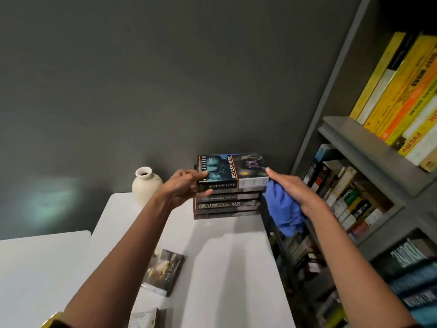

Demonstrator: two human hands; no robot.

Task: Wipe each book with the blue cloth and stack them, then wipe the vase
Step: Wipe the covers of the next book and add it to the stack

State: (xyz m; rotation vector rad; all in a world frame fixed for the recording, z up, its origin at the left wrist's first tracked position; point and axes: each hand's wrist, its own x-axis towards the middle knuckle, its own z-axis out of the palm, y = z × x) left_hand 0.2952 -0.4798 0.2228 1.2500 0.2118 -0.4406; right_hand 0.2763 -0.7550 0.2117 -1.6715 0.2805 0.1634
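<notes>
Left hand (186,187) pinches Neverwhere book (230,170) atop stack (228,204); right hand (290,189) grips blue cloth (282,208), fingertips touching book's right edge. Vase (146,185) sits nearby.

Open tabletop (224,268) in front of book stack (227,205). Both flanks of stack occupied: left hand (182,188) gripping top book (227,169), right hand (295,190) holding blue cloth (283,209). Vase (146,185) just left of stack. Bookshelf (369,147) close along right edge. Loose book (163,273) near left edge.

Bare forearms (113,256); yellow-edged sleeve (52,318) on left.
</notes>
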